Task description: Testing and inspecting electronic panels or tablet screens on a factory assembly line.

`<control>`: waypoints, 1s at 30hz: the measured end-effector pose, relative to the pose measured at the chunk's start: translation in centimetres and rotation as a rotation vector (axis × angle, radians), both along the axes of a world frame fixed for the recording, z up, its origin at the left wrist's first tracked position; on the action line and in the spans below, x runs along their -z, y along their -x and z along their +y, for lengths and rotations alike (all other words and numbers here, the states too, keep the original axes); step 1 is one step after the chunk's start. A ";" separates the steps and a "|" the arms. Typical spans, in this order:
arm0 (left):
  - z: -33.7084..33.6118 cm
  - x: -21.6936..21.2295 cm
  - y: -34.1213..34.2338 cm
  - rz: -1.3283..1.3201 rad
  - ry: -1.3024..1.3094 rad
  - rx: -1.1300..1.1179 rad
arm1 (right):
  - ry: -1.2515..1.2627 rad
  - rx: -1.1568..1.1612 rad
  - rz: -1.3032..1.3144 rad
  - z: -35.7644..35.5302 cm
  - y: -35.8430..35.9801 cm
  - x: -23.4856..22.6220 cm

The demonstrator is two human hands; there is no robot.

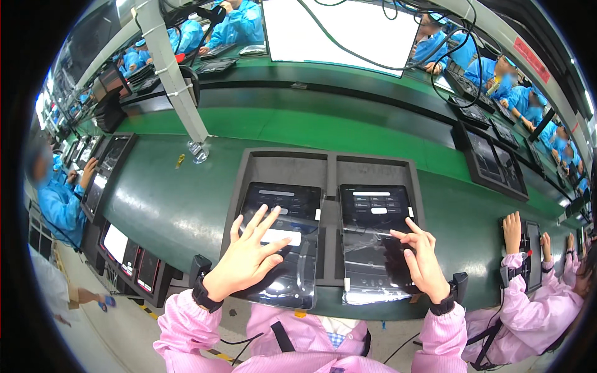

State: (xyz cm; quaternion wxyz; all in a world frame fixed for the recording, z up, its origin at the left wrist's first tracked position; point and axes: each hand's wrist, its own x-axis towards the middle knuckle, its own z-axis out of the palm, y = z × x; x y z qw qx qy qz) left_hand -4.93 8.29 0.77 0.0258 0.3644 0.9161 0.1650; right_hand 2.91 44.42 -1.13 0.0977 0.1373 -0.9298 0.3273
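Note:
Two dark tablets lie side by side in a black two-slot tray (331,163) on the green conveyor. My left hand (247,256) rests flat with fingers spread on the left tablet (283,239), whose lit screen shows a white panel. My right hand (421,256) hovers over the right tablet (375,239), index finger stretched out and touching its screen near the middle. Both tablets are covered by clear plastic film. Each wrist wears a black band over a pink sleeve.
A person in pink (535,292) works at a tray on my right. A person in blue (59,199) handles tablets at my left. More trays (497,163) lie along the belt, a white pillar (177,81) stands behind, and cables hang over a white board (339,31).

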 end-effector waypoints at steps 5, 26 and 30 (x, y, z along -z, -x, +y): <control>1.1 0.6 0.2 -0.042 0.018 0.027 | 0.006 0.063 0.017 0.9 -0.7 -0.1; 5.0 -3.0 -9.9 -0.016 0.054 0.182 | 0.325 0.638 -0.005 0.8 -8.1 2.7; 9.3 -0.4 -10.5 -0.024 -0.057 0.214 | 0.422 0.596 -0.333 0.0 -11.3 4.4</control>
